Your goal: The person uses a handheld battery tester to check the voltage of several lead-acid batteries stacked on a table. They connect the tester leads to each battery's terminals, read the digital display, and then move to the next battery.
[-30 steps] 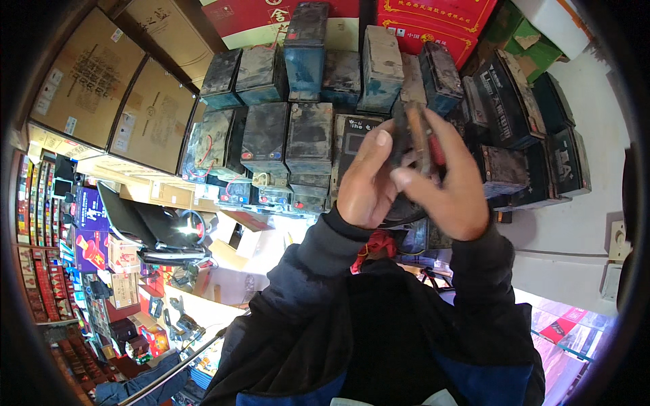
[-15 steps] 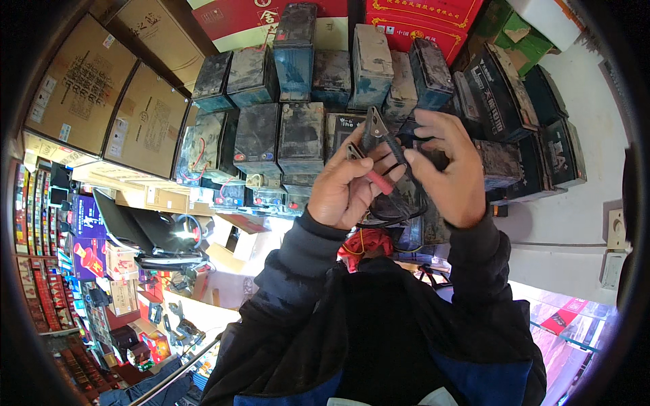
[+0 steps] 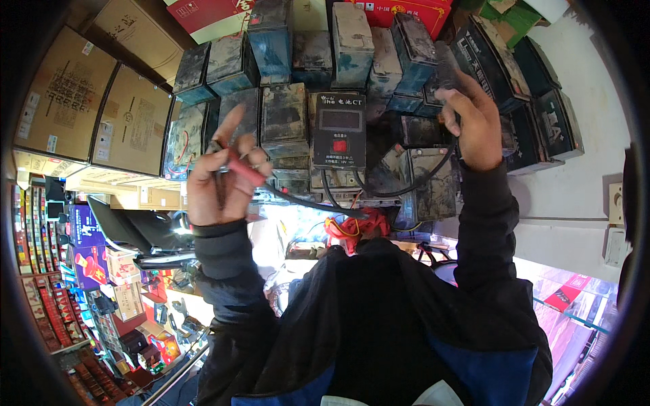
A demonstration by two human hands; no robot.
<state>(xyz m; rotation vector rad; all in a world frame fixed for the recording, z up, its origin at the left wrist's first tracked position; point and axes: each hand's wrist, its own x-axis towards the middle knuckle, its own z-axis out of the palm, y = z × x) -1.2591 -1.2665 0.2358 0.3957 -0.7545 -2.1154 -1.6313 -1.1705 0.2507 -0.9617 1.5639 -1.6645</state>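
My left hand (image 3: pixel 227 177) grips a red-handled battery clamp (image 3: pixel 245 170), its index finger stretched out. My right hand (image 3: pixel 474 122) is raised at the right, closed on a black clamp (image 3: pixel 443 71) that is smeared by motion. Thick black cables (image 3: pixel 423 183) run from the clamps to a black battery tester (image 3: pixel 340 122). The tester has a dark display and a red switch, and rests on the batteries between my hands. Just behind my left hand stands a dusty battery (image 3: pixel 240 111). Beyond my right hand is a blue-sided battery (image 3: pixel 414 51).
Several dusty batteries (image 3: pixel 284 115) stand stacked in rows ahead. Brown cartons (image 3: pixel 128 122) rise at the left, and larger black batteries (image 3: pixel 494 61) line the white wall (image 3: pixel 592 88) at the right. A red cloth-like bundle (image 3: pixel 359 229) lies close to my body.
My hands have moved apart: the left, with the red clamp, to the left; the right, with the black clamp, right and away. The tester between them is now uncovered.
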